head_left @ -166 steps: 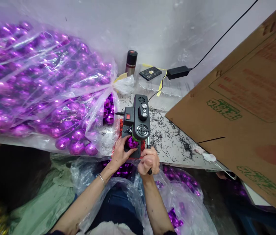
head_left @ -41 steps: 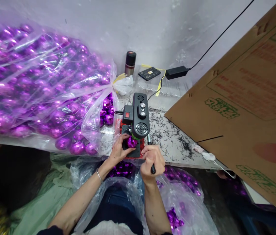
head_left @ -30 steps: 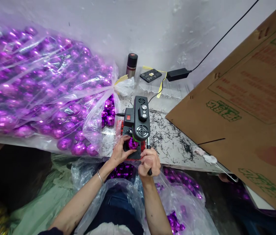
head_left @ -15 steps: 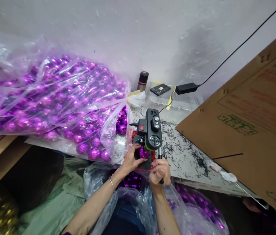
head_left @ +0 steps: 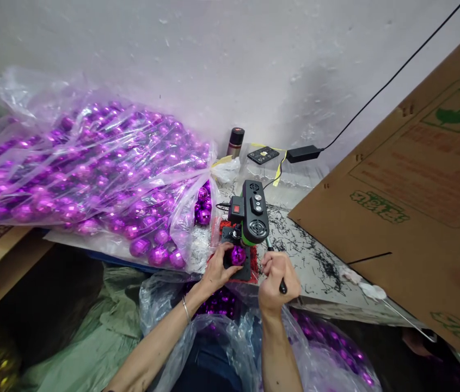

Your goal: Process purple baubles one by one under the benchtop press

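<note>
Ball (head_left: 238, 255) Pinched at the Press (head_left: 255, 209)

The left hand (head_left: 216, 269) has thumb and forefinger partly apart, with the purple ball between them. This ball is on the black base (head_left: 246, 270), just before the head of the press. The right hand (head_left: 280, 279) is closed in a fist around the lever (head_left: 282, 287). To the left lies a clear bag (head_left: 21, 92) with many more balls (head_left: 159, 255); dark bits (head_left: 331, 269) are scattered on the table (head_left: 315, 288).
</note>
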`<state>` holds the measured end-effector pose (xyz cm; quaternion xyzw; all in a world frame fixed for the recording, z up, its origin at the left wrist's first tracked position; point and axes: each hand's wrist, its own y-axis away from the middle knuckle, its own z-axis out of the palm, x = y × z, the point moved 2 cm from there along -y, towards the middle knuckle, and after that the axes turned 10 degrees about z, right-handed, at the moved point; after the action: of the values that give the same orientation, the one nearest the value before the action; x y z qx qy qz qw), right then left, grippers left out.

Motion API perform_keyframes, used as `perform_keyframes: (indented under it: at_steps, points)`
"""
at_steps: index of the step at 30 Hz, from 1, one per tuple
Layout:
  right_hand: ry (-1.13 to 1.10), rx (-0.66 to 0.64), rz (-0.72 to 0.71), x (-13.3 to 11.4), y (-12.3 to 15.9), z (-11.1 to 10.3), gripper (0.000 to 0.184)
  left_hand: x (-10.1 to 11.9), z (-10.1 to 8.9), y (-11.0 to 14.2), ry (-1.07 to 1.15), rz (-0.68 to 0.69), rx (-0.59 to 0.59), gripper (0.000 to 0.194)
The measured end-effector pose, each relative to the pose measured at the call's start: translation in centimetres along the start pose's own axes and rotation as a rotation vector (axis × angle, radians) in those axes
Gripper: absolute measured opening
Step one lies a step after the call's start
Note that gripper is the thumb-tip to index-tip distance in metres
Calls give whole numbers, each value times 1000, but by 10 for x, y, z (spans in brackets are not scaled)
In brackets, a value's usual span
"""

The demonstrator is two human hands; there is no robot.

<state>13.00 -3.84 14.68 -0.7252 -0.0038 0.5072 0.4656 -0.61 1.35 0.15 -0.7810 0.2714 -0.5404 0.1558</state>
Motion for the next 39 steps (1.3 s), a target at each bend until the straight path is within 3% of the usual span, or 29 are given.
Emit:
perform_keyframes:
  at_steps: [4,7,10,12,15,17,22,24,26,28,30,34,39]
  points:
    - [16,-73,-3,-14,-10,-3,41,21,-13,42,-153,166,-39,62]
    - [20,-87,-69,-5,0,-3,40,37,-35,44,-211,217,-51,61]
    - [12,-82,-98,4,10,-3,39,36,-64,-5,-322,221,49,40]
    - [13,-68,-104,5,11,-3,39,22,-80,-53,-488,101,70,43]
    - [21,-66,-118,4,10,-2,39,-6,-88,-111,-717,-146,-170,50]
    - [19,-72,-138,4,9,-2,39,-17,-86,-129,-756,-209,-269,51]
    - [33,-71,-127,7,11,-4,39,-19,-87,-132,-744,-229,-276,51]
    - [32,-84,-109,7,11,-5,39,-13,-96,-128,-679,-227,-195,56]
    - [22,-97,-97,6,10,-5,39,-3,-108,-120,-505,-224,-24,62]
    - [8,-94,-78,3,8,-5,39,10,-120,-107,-207,-253,161,65]
    - [-3,-73,-52,-2,4,-4,40,24,-123,-88,147,-328,261,65]
    - [-1,-39,2,-12,-6,-1,43,48,-102,-45,680,-508,242,61]
    - [2,-44,5,-19,-14,0,46,48,-62,-10,789,-694,188,68]
